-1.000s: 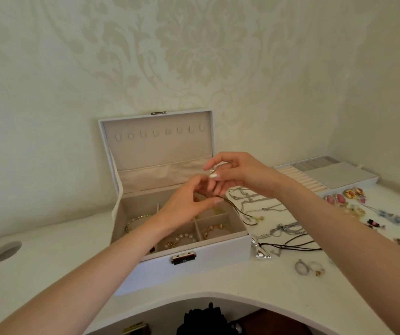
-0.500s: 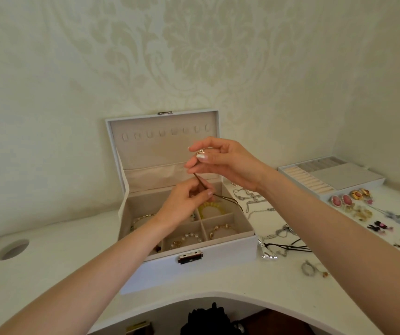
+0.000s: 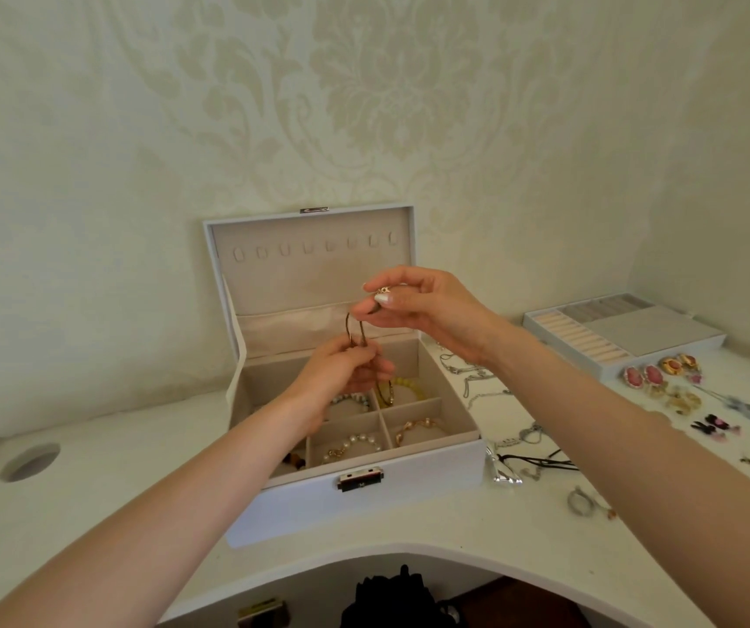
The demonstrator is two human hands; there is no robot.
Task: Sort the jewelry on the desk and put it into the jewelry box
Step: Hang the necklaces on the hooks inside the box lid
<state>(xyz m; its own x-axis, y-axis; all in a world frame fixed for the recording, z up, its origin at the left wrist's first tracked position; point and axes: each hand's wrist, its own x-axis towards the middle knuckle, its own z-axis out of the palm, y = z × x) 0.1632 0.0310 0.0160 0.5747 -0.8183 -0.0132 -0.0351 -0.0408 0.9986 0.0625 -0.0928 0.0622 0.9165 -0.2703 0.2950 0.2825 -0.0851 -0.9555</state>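
Just over the jewelry box [image 3: 364, 507], my right hand [image 3: 429, 310] pinches a thin brown cord [image 3: 349, 329]. My left hand [image 3: 341, 376] grips its loop.

we have lifted our right hand [image 3: 427, 310] higher above the jewelry box [image 3: 364, 505]; our left hand [image 3: 341, 373] has gathered the brown cord [image 3: 349, 329], now hanging doubled between them.

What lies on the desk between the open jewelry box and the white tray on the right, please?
In the head view, tangled silver chains lie on the desk between the jewelry box and the tray.
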